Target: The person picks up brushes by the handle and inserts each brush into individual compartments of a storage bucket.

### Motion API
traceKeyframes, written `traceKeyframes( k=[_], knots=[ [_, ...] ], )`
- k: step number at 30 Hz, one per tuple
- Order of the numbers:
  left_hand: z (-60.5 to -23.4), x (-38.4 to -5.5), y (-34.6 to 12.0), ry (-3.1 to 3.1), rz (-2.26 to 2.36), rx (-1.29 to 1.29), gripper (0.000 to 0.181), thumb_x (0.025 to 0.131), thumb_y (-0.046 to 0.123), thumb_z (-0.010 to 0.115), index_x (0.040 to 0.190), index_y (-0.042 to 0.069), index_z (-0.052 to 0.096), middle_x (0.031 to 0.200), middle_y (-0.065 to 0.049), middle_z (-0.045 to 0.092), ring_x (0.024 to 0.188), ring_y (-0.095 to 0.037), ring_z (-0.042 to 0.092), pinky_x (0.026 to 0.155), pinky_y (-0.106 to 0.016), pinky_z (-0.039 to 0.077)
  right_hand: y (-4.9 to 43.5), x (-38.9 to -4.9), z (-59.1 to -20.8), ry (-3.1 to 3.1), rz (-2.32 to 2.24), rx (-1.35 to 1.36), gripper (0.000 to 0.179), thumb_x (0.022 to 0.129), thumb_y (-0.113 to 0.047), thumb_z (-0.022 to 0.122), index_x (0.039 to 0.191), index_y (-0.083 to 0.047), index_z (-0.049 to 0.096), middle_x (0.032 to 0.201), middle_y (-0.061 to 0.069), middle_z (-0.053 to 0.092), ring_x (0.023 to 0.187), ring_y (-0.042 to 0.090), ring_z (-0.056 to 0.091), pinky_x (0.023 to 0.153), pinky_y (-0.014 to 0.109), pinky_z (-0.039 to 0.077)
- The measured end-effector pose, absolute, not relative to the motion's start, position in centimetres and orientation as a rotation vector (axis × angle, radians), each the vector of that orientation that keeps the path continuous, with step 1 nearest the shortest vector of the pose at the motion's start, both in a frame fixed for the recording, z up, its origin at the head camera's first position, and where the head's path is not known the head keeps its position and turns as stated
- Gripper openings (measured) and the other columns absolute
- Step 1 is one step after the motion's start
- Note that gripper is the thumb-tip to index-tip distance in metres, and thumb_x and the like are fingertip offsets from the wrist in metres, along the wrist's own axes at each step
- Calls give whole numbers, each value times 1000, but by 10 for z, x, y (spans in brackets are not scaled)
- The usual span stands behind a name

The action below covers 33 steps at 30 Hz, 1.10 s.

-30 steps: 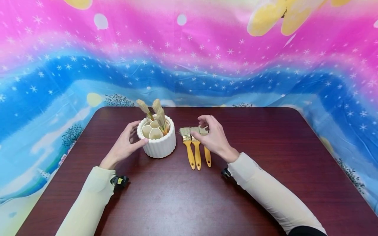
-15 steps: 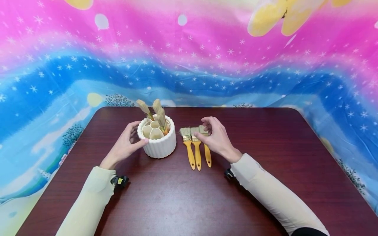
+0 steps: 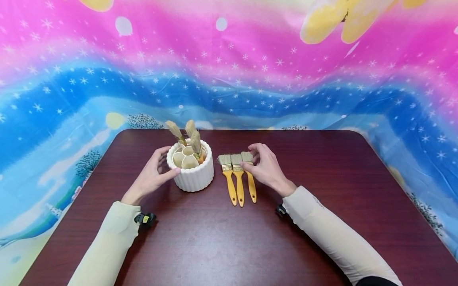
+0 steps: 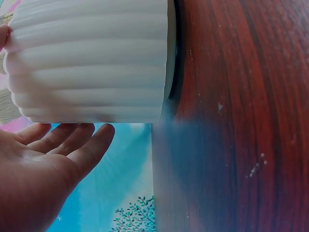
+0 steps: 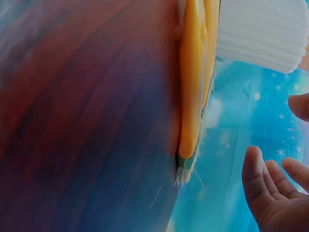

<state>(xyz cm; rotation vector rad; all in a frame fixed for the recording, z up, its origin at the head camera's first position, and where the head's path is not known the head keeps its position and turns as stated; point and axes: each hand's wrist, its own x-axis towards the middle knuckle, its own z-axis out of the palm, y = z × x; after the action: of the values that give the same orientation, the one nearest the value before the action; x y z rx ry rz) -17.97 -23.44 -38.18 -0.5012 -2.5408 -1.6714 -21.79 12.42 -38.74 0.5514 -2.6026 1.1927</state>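
Observation:
A white fluted pot with a divided insert stands on the table, bristle ends of brushes sticking up from its back and right compartments. My left hand holds the pot's left side, thumb at the front rim, fingers against the far side; in the left wrist view, fingertips meet the ribbed wall. To the right lie three flat paintbrushes with yellow handles, a left one, a middle one and a right one. My right hand hovers over the right brush, fingers loosely bent, nothing held.
The dark red-brown table has rounded far corners. Behind it hangs a pink and blue printed cloth. Black wrist devices sit under both sleeves, the left one close above the tabletop.
My right hand has drifted slightly right and toward me, uncovering more of the right brush's bristles. My left hand, the pot and the brushes have stayed in place.

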Motion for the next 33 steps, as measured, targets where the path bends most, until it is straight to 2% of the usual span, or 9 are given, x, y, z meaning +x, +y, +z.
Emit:
traceKeyframes(
  k=[9,22,33],
  knots=[
    [-381,-179,-234,-2545,-1648,-502,72,86,12,71,143,2,29,142,-21,41,128,-34,41,102,-55,36,128,-219,-390,-2726,1175,520,53,78,-29,78,120,-8,52,105,14,55,79,20,56,69,34,48],
    [-380,-179,-234,-2537,-1673,-505,72,86,12,72,143,3,29,143,-20,40,129,-34,41,103,-55,35,131,-224,-391,-2975,1017,496,62,79,-32,77,128,-5,52,107,11,54,81,20,53,71,34,47],
    [-379,-179,-234,-2549,-1672,-493,73,86,14,72,144,4,29,143,-19,39,129,-33,40,103,-55,34,131,-228,-392,-3102,887,502,57,79,-35,77,122,-6,54,107,11,54,92,23,49,79,37,45]
  ],
)
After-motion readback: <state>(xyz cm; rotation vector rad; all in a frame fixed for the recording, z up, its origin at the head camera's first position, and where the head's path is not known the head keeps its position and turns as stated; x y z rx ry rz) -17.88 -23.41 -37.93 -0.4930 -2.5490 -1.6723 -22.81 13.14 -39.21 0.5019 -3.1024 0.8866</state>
